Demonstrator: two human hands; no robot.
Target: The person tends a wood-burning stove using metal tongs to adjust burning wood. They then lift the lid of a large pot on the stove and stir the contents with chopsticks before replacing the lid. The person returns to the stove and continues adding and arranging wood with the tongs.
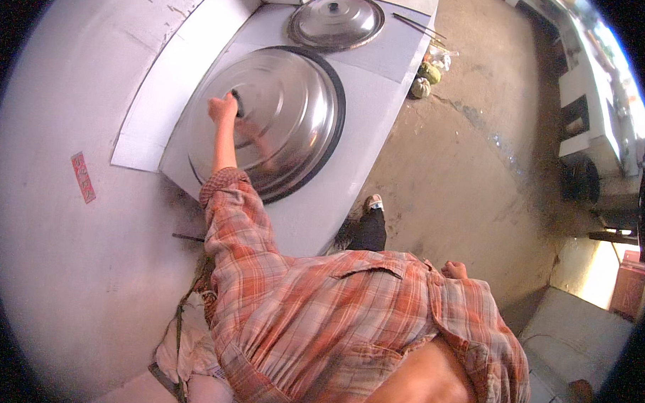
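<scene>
My left hand (223,108) grips the dark handle (236,100) on top of a large round metal lid (282,131). The lid covers a big wok set into a white stove counter (379,105). A dark wok rim (340,111) shows along the lid's right and lower side; I cannot tell whether the lid is raised at all. My right hand (454,269) hangs beside my waist, away from the counter. Only part of it shows past the plaid shirt, so its grip is hidden.
Farther along the counter sits a second metal lid (336,23), with chopsticks (419,26) near the edge. Pumpkins (425,80) and a plastic bag (440,59) lie on the floor (462,153) beside the counter. A white wall (60,245) rises on the left; a cloth bundle (190,335) is behind my left side.
</scene>
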